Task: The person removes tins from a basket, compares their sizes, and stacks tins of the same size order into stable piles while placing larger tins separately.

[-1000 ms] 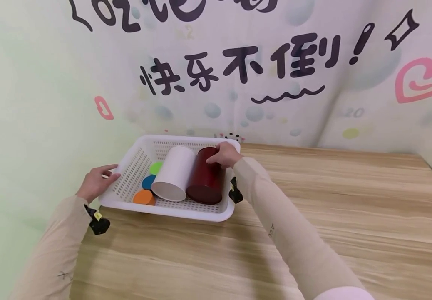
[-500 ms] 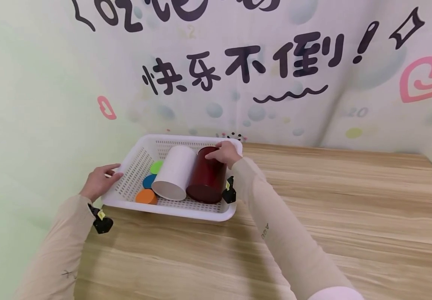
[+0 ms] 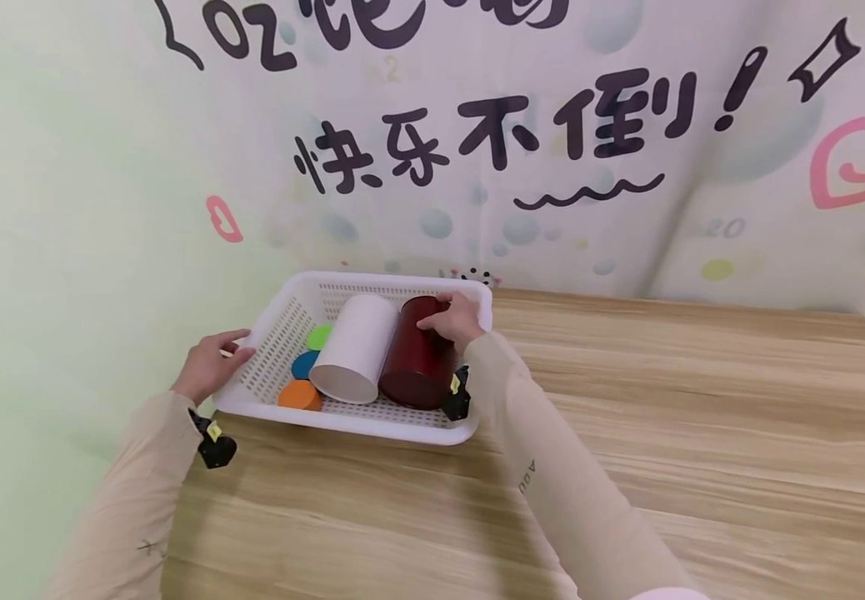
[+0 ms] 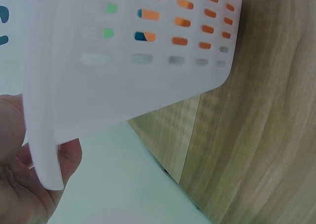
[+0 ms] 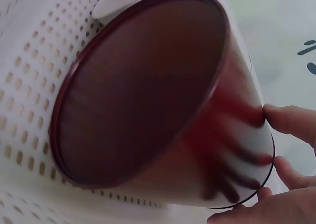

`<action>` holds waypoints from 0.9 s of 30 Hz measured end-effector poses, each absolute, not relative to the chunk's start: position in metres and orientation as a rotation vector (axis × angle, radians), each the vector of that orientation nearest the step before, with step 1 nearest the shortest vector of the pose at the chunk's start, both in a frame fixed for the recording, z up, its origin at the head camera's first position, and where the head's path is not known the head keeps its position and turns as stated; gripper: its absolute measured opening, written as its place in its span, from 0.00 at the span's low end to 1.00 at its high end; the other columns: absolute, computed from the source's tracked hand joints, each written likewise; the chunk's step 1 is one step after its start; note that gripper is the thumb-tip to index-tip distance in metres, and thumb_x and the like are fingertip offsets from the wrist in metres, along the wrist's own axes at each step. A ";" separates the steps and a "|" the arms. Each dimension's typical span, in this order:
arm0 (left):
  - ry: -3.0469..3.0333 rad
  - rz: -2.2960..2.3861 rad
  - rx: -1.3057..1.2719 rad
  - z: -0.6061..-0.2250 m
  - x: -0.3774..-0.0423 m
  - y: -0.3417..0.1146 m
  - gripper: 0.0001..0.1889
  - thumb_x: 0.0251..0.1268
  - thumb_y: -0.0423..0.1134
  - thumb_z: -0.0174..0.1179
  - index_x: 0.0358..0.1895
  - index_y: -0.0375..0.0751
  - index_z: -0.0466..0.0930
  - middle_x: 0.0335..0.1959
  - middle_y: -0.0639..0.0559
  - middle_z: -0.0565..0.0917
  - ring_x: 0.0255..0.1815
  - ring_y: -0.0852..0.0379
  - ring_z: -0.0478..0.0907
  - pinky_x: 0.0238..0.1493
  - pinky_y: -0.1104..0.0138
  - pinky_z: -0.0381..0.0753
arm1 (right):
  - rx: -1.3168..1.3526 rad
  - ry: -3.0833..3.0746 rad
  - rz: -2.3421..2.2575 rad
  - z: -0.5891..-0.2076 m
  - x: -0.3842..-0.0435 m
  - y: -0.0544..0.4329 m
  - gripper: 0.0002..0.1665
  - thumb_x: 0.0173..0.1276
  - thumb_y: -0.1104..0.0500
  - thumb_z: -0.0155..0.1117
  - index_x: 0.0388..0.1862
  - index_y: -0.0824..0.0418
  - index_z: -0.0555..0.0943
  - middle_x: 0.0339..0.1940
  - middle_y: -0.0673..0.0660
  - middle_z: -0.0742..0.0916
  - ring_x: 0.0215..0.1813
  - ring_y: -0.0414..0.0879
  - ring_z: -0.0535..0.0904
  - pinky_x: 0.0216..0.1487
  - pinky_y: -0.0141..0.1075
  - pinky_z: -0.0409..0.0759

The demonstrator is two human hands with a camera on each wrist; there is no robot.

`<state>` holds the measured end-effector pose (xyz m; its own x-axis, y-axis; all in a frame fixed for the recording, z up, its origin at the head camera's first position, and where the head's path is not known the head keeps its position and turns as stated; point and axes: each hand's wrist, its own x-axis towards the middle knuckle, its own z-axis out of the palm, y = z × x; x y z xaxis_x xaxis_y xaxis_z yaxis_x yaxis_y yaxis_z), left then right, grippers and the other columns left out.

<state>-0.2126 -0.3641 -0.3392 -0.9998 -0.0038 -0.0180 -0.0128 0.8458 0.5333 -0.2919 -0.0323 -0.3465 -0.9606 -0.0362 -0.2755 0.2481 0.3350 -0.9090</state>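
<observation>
A white perforated plastic basket (image 3: 395, 430) stands against the back wall. My left hand (image 3: 210, 363) holds its left rim, with the thumb and a finger on either side in the left wrist view. Inside the basket, a glossy dark red canister (image 3: 413, 367) lies on its side with its round end toward me. My right hand (image 3: 459, 322) grips its far end; in the right wrist view, the thumb and fingertips touch the canister's edge. A white cylinder (image 3: 357, 342) lies alongside. Left of it are orange (image 3: 300, 394), blue (image 3: 304, 364) and green (image 3: 319, 337) round pieces, the latter two partly hidden.
The wooden table (image 3: 665, 400) stretches to the right of the basket and toward me. A printed cloth wall (image 3: 552, 242) rises close behind the basket, and a pale green wall (image 3: 102, 250) stands close at the left.
The head view shifts slightly, so everything sits a little farther right. My right wrist has turned a little inward over the basket's edge. Both hands keep their places.
</observation>
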 end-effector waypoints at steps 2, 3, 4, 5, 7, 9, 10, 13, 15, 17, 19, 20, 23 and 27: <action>3.003 0.867 -0.013 -0.340 -0.213 -0.364 0.26 0.65 0.39 0.49 0.60 0.24 0.60 0.42 0.28 0.72 0.35 0.44 0.73 0.30 0.64 0.73 | 0.216 2.321 -1.694 -0.349 -0.292 -0.032 0.36 0.51 0.64 0.68 0.59 0.62 0.64 0.56 0.61 0.70 0.50 0.53 0.71 0.49 0.45 0.71; 3.005 0.862 -0.012 -0.341 -0.214 -0.364 0.26 0.65 0.40 0.49 0.60 0.24 0.60 0.42 0.29 0.72 0.35 0.44 0.73 0.30 0.64 0.73 | 0.228 2.307 -1.706 -0.350 -0.291 -0.032 0.36 0.51 0.64 0.68 0.58 0.61 0.64 0.55 0.61 0.70 0.50 0.53 0.72 0.49 0.46 0.71; 3.006 0.860 -0.012 -0.341 -0.214 -0.364 0.26 0.64 0.39 0.49 0.60 0.24 0.60 0.42 0.29 0.72 0.35 0.44 0.73 0.30 0.63 0.73 | 0.236 2.288 -1.722 -0.352 -0.291 -0.032 0.36 0.51 0.64 0.68 0.58 0.61 0.63 0.55 0.61 0.70 0.50 0.53 0.72 0.49 0.46 0.71; 3.006 0.862 -0.013 -0.342 -0.214 -0.365 0.26 0.64 0.39 0.49 0.60 0.24 0.60 0.42 0.29 0.72 0.35 0.44 0.73 0.30 0.63 0.73 | 0.247 2.261 -1.742 -0.353 -0.291 -0.033 0.37 0.51 0.63 0.68 0.58 0.60 0.62 0.55 0.61 0.71 0.51 0.54 0.71 0.49 0.47 0.71; 3.005 0.865 -0.011 -0.342 -0.214 -0.364 0.26 0.64 0.39 0.49 0.60 0.25 0.60 0.42 0.29 0.72 0.35 0.44 0.73 0.30 0.63 0.73 | 0.274 2.208 -1.779 -0.356 -0.290 -0.033 0.38 0.50 0.62 0.68 0.59 0.59 0.61 0.55 0.61 0.70 0.52 0.54 0.71 0.49 0.48 0.71; 3.004 0.866 -0.010 -0.343 -0.214 -0.364 0.26 0.65 0.40 0.49 0.60 0.25 0.60 0.42 0.29 0.72 0.35 0.44 0.73 0.31 0.63 0.73 | 0.299 2.157 -1.811 -0.359 -0.289 -0.033 0.40 0.50 0.61 0.68 0.60 0.58 0.58 0.56 0.61 0.69 0.53 0.55 0.69 0.50 0.49 0.69; 3.003 0.870 -0.010 -0.343 -0.213 -0.364 0.26 0.65 0.40 0.49 0.60 0.25 0.60 0.42 0.29 0.72 0.35 0.45 0.73 0.31 0.63 0.73 | 0.314 2.131 -1.827 -0.360 -0.289 -0.033 0.41 0.50 0.61 0.68 0.61 0.58 0.57 0.57 0.61 0.68 0.54 0.55 0.69 0.51 0.49 0.69; 3.001 0.872 -0.011 -0.343 -0.213 -0.364 0.26 0.65 0.39 0.49 0.60 0.25 0.60 0.42 0.29 0.72 0.34 0.45 0.73 0.30 0.63 0.73 | 0.336 2.085 -1.863 -0.362 -0.288 -0.034 0.44 0.50 0.61 0.69 0.62 0.59 0.54 0.58 0.61 0.67 0.55 0.55 0.67 0.51 0.49 0.68; 3.000 0.871 -0.012 -0.343 -0.213 -0.364 0.26 0.65 0.39 0.49 0.60 0.25 0.60 0.42 0.29 0.72 0.33 0.45 0.73 0.30 0.63 0.74 | 0.340 2.061 -1.887 -0.363 -0.288 -0.034 0.46 0.49 0.61 0.69 0.62 0.59 0.53 0.58 0.62 0.66 0.55 0.55 0.67 0.52 0.50 0.67; 3.000 0.871 -0.012 -0.343 -0.213 -0.364 0.25 0.65 0.39 0.49 0.60 0.25 0.60 0.42 0.29 0.72 0.33 0.45 0.74 0.30 0.63 0.74 | 0.350 2.031 -1.906 -0.364 -0.288 -0.034 0.47 0.49 0.62 0.69 0.63 0.60 0.52 0.58 0.62 0.66 0.56 0.55 0.67 0.52 0.50 0.67; 3.001 0.868 -0.010 -0.342 -0.212 -0.364 0.25 0.65 0.39 0.48 0.60 0.25 0.60 0.42 0.29 0.72 0.33 0.46 0.73 0.30 0.63 0.74 | 0.368 2.003 -1.900 -0.364 -0.289 -0.034 0.47 0.49 0.61 0.69 0.62 0.59 0.51 0.57 0.62 0.66 0.55 0.55 0.67 0.52 0.50 0.67; 3.002 0.866 -0.009 -0.342 -0.212 -0.364 0.25 0.65 0.39 0.48 0.60 0.25 0.60 0.42 0.29 0.72 0.33 0.46 0.73 0.30 0.63 0.74 | 0.376 1.993 -1.887 -0.364 -0.289 -0.034 0.46 0.49 0.60 0.69 0.62 0.60 0.52 0.57 0.62 0.67 0.55 0.55 0.67 0.52 0.50 0.67; 2.998 0.867 -0.015 -0.343 -0.212 -0.365 0.25 0.65 0.38 0.48 0.60 0.25 0.59 0.42 0.29 0.72 0.33 0.46 0.73 0.30 0.63 0.74 | 0.391 1.970 -1.841 -0.363 -0.290 -0.034 0.45 0.50 0.57 0.69 0.60 0.60 0.53 0.56 0.62 0.68 0.54 0.55 0.68 0.51 0.50 0.68; 2.995 0.867 -0.022 -0.342 -0.212 -0.365 0.25 0.65 0.39 0.48 0.61 0.25 0.59 0.42 0.29 0.72 0.32 0.47 0.73 0.30 0.64 0.74 | 0.386 1.959 -1.789 -0.362 -0.290 -0.035 0.44 0.49 0.54 0.69 0.60 0.61 0.55 0.55 0.62 0.69 0.54 0.56 0.68 0.51 0.52 0.68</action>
<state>-0.2124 -0.3647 -0.3420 -0.9996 -0.0070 -0.0264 -0.0200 0.8452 0.5341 -0.2902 -0.0349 -0.3624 -0.8564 -0.0972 -0.5070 0.4961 0.1167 -0.8604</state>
